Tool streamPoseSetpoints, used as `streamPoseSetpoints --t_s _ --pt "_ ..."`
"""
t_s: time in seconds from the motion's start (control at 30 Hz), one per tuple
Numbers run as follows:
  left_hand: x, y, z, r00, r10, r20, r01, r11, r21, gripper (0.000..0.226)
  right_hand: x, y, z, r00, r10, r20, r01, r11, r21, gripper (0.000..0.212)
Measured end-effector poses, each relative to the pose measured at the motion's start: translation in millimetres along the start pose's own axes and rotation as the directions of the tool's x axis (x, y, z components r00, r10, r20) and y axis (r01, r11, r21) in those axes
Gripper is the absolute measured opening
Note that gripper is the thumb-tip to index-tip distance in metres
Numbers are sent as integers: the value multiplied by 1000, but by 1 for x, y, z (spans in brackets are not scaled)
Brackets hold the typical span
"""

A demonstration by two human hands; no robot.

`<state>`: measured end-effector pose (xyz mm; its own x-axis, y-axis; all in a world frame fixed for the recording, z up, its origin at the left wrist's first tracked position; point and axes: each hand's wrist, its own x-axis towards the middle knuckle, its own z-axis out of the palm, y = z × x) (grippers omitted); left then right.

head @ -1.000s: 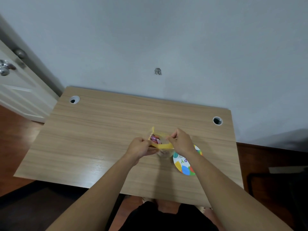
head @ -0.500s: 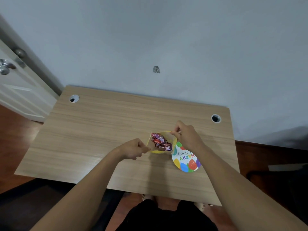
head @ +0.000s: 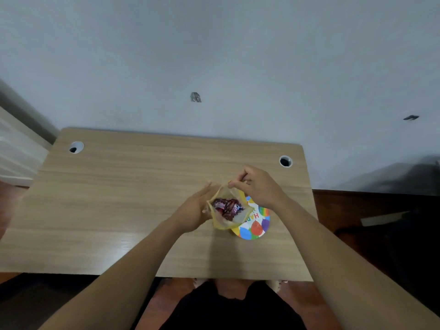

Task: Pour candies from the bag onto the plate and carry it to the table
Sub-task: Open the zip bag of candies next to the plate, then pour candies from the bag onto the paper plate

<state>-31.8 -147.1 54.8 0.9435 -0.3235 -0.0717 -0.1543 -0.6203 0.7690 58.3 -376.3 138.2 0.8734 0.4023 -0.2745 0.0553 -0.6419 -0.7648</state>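
You have one bag [head: 226,210] in view, open, with a clump of wrapped candies [head: 227,208] inside that is too bunched to count. There is one plate [head: 254,222], one desk [head: 133,201] with two cable holes [head: 76,147] [head: 285,161], and two hands, left [head: 192,211] and right [head: 258,186].

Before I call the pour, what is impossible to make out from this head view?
- Plate: far part hidden by the bag and right hand.
- Candies: count and wrapper print too small and blurred.
- Left hand: fingertips behind the bag, so its grip is unclear.
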Motion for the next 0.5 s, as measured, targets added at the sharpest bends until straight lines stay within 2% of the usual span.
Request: streamPoseSetpoints --t_s 0.07,0.1,0.2,0.23,0.33,0.4,0.5 --pt "7 14 4 998 -4 -70 -1 997 -76 41 -4 4 -10 999 47 -9 -46 992 119 22" --pt "10 18 7 997 -20 -70 12 994 -108 31 -7 8 -14 997 81 -8 -78 977 197 21" --pt "18 29 14 991 -101 -84 87 984 -153 34 -15 27 -25 975 218 36 -211 872 442 31" --pt "19 32 16 989 -129 -75 113 975 -190 36 -18 33 -28 963 262 64 -255 806 534 39" --pt "21 44 26 972 -234 -37 194 876 -441 34 -26 56 -30 924 363 117 -322 578 750 67" --pt "23 44 37 967 -254 -21 210 843 -496 33 -33 73 -23 900 407 155 -364 508 780 76" --pt "26 38 56 962 -272 35 252 827 -502 38 -44 101 -3 882 392 260 -441 494 750 99"
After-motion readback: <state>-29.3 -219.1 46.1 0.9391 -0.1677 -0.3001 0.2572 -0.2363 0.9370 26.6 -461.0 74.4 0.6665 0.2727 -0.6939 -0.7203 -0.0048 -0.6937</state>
